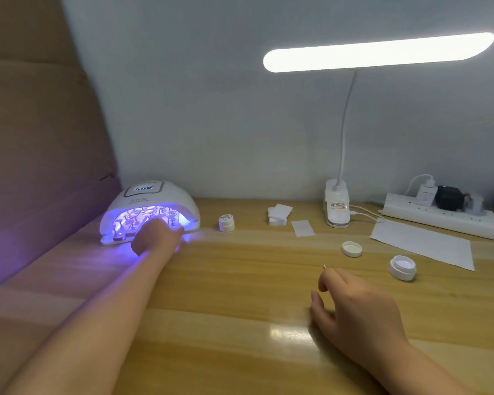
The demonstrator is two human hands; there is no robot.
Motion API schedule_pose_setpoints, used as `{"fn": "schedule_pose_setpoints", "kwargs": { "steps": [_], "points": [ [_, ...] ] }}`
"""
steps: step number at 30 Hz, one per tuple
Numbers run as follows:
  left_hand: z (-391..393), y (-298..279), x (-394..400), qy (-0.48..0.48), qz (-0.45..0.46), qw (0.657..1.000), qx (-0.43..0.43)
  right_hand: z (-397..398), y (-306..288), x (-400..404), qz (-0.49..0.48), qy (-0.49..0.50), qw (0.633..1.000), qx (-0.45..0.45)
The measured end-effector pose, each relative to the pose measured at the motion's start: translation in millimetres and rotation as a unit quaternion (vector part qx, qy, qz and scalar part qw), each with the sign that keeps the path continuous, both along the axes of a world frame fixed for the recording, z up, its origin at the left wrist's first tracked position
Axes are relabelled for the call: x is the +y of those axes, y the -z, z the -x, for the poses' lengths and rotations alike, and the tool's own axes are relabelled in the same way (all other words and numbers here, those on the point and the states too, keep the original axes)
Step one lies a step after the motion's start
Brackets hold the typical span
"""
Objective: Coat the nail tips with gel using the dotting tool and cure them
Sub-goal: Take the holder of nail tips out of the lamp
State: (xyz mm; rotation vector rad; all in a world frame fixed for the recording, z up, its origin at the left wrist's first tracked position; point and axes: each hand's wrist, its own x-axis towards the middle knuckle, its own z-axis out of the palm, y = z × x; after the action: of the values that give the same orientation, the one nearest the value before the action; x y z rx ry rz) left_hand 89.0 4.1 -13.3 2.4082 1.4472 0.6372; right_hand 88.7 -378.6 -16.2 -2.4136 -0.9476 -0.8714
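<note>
A pale grey-white wall (211,109) stood behind the wooden surface (240,323), which showed a light grain and a glossy reflection. A tan padded panel (35,124) rose at the left. A lit bar-shaped desk lamp (378,52) on a white gooseneck supplied bright white light from above.

Your broad near stretch of wooden table (226,323) lies open. Far left, the lit curing lamp (151,209) blocks the way; to the right stand an open gel jar (402,267), its lid (352,248) and the paper sheet (422,243).
</note>
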Motion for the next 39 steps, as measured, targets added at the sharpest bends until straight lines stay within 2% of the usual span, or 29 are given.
{"fn": "schedule_pose_setpoints", "kwargs": {
  "steps": [6, 8, 13, 18, 21, 24, 29, 31, 34, 39],
  "points": [
    [-1.9, -10.4, -0.6, 0.037, -0.043, 0.998, 0.028, 0.1, -0.5, -0.7, 0.006, -0.005, 1.000, -0.006],
    [-1.7, -13.8, -2.2, 0.040, -0.019, 0.999, 0.024, -0.2, -1.2, -1.7, 0.005, -0.008, 1.000, -0.007],
    [27.4, -9.5, -4.7, 0.038, 0.063, 0.997, -0.032, -1.2, -0.6, -5.3, -0.018, -0.001, 1.000, -0.003],
    [90.7, -2.1, -5.6, 0.064, 0.030, 0.995, -0.066, -3.1, -6.9, -13.9, -0.036, 0.033, 0.998, 0.025],
    [125.3, -6.8, -16.9, 0.073, 0.057, 0.988, -0.124, -8.8, -14.6, -19.4, 0.031, 0.111, 0.989, 0.092],
    [142.7, -14.9, -42.0, 0.136, 0.088, 0.967, -0.196, -15.1, -20.9, -25.4, 0.120, 0.163, 0.966, 0.159],
    [123.2, -38.3, -117.3, 0.333, 0.112, 0.908, -0.228, -16.3, -25.4, -28.0, 0.156, 0.164, 0.952, 0.205],
    [103.0, -48.3, -140.3, 0.376, 0.113, 0.888, -0.241, -12.6, -26.3, -28.7, 0.152, 0.144, 0.957, 0.199],
    [72.4, -58.2, -161.9, 0.397, 0.118, 0.872, -0.262, -4.8, -23.4, -25.5, 0.155, 0.112, 0.967, 0.166],
    [44.4, -46.9, -183.2, 0.377, 0.161, 0.857, -0.312, -1.1, -18.0, -19.0, 0.143, 0.090, 0.971, 0.171]
  ]
}}
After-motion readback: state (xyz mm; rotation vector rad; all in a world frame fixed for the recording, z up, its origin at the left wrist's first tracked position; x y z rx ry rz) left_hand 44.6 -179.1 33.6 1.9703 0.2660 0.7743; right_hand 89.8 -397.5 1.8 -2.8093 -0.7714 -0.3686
